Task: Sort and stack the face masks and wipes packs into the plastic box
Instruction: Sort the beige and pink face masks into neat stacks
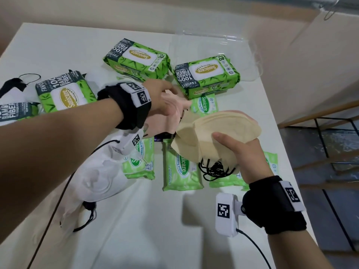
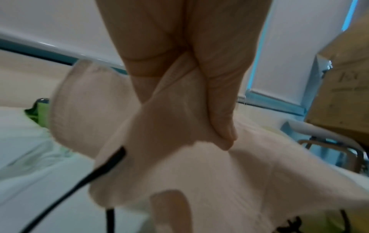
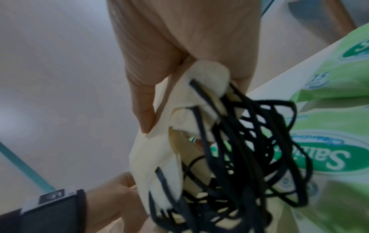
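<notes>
My right hand (image 1: 237, 150) grips a stack of beige face masks (image 1: 219, 131) by one end, and their black ear loops (image 3: 249, 157) dangle in a tangle below it. My left hand (image 1: 165, 101) holds a pale pink mask (image 2: 179, 165) just left of that stack, fingers curled round the fabric. Large green wipes packs (image 1: 136, 59) (image 1: 206, 76) (image 1: 66, 92) lie at the back of the white table (image 1: 147, 226). Small light-green wipes packs (image 1: 180, 167) (image 1: 139, 160) lie under my hands. The clear plastic box (image 1: 213, 43) stands at the far right, beyond the packs.
White masks (image 1: 99, 181) with black loops lie at the near left. A black mask (image 1: 11, 85) sits at the far left edge. The table's right edge drops to a floor with wooden and metal frames (image 1: 330, 144). A cable trails from each wrist camera.
</notes>
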Demonstrator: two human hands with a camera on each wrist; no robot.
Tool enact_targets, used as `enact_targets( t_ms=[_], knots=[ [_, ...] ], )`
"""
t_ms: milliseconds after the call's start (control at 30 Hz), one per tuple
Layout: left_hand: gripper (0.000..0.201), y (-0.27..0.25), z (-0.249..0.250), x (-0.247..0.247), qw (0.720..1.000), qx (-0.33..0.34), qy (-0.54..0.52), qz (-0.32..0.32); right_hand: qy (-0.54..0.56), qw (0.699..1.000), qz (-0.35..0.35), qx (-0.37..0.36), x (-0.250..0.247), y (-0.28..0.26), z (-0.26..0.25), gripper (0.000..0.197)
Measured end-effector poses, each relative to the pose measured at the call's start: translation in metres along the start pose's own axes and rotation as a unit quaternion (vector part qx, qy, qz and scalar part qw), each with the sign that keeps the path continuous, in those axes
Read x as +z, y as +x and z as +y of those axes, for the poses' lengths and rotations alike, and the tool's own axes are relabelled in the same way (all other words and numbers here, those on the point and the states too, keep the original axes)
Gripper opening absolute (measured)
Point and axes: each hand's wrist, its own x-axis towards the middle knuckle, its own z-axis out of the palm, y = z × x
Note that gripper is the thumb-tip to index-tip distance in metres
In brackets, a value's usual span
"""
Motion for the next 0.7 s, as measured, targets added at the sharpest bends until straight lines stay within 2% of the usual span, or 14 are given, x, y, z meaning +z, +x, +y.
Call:
enact_targets(
  t_ms=[133,233,300,400,467,533,633,700],
  knots=[
    [0.066,0.02,0.003,0.017,0.993,-0.006,0.09,-0.073,0.006,1.0,0.001,0.009,-0.003,0.004,0.002,0.032],
    [0.064,0.03,0.001,0.029,0.984,-0.01,0.141,-0.106,0.007,1.0,0.01,0.015,-0.007,0.006,0.006,0.031],
    [0.055,0.033,0.002,0.032,0.981,-0.007,0.165,-0.105,0.002,1.0,0.019,0.022,-0.01,0.008,0.008,0.031],
    [0.017,0.031,0.006,0.031,0.976,-0.002,0.199,-0.093,-0.008,1.0,0.007,0.03,-0.008,0.009,0.01,0.03],
    [0.013,0.029,0.007,0.031,0.974,-0.014,0.208,-0.092,-0.06,0.997,-0.017,0.036,-0.003,0.011,0.014,0.03],
    [0.018,0.027,0.006,0.029,0.977,-0.026,0.195,-0.084,-0.153,0.987,-0.043,0.039,0.005,0.015,0.018,0.042],
    [0.028,0.02,0.006,0.021,0.985,-0.032,0.157,-0.059,-0.282,0.954,-0.104,0.024,0.02,0.024,0.023,0.079],
    [0.022,0.015,0.008,0.011,0.99,-0.035,0.134,-0.035,-0.338,0.934,-0.115,0.031,0.029,0.027,0.023,0.093]
  ],
)
